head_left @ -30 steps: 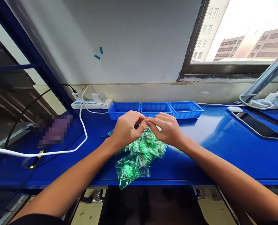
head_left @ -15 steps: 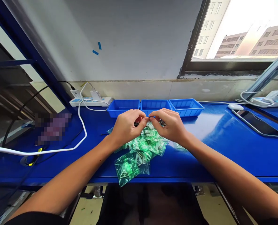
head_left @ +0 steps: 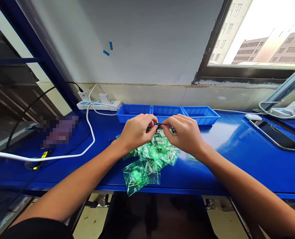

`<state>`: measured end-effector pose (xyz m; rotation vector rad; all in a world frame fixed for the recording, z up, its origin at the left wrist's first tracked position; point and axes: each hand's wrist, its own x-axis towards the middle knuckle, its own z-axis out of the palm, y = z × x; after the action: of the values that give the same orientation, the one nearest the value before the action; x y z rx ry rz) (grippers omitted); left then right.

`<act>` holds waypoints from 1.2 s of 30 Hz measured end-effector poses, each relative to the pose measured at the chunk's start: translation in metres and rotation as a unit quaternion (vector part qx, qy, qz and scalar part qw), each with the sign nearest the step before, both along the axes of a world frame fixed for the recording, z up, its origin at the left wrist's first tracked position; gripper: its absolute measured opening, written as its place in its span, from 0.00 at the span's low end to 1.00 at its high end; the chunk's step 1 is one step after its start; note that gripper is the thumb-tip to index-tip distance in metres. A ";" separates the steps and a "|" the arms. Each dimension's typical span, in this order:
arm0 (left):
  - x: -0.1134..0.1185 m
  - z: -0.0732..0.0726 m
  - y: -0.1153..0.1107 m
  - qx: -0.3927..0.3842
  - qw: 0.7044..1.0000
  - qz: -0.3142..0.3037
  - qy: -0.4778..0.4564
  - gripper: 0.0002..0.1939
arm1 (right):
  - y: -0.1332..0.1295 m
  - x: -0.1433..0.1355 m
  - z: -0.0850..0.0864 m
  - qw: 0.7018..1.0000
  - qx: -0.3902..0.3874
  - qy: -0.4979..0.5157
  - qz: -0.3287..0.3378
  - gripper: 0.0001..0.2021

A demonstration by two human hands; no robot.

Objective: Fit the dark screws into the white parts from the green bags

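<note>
A thin black piece, perhaps a short cable (head_left: pixel 159 124), stretches between my two hands above a pile of packets. Thumb and fingers of my left hand (head_left: pixel 140 131) pinch its left end. On the other side my right hand (head_left: pixel 183 131) is closed on its right end. Beneath them lie several green-tinted clear plastic packets (head_left: pixel 152 151) with small white and metallic parts inside. One packet (head_left: pixel 135 177) lies nearest the table's front edge. Some small dark items show behind my fingers, too hidden to name.
Three blue bins (head_left: pixel 134 113) stand in a row behind my hands. A power strip (head_left: pixel 100 105) with a white cable (head_left: pixel 91 146) is at the left. To the right lie a phone (head_left: pixel 278 134) and a white rounded case (head_left: pixel 253 117) on the blue table (head_left: pixel 239 166).
My hands have drawn slightly apart, so more of the black piece shows between the fingertips. The whole view has shifted a little, with things appearing farther right.
</note>
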<state>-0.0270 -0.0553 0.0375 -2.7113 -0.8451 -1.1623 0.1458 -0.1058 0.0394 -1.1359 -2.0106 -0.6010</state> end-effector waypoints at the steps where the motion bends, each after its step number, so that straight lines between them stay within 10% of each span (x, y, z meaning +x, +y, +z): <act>1: 0.000 0.000 0.000 -0.002 1.000 0.006 0.003 0.04 | 0.000 0.000 -0.001 1.000 -0.003 -0.004 -0.003 0.10; 36: 0.006 0.000 -0.007 -0.057 0.993 0.080 0.063 0.04 | -0.003 -0.009 -0.005 0.992 0.042 -0.104 -0.053 0.13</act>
<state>-0.0212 -0.0624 0.0375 -2.7100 -1.1159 -0.9284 0.1365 -0.1085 0.0340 -1.1760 -2.0861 -0.8825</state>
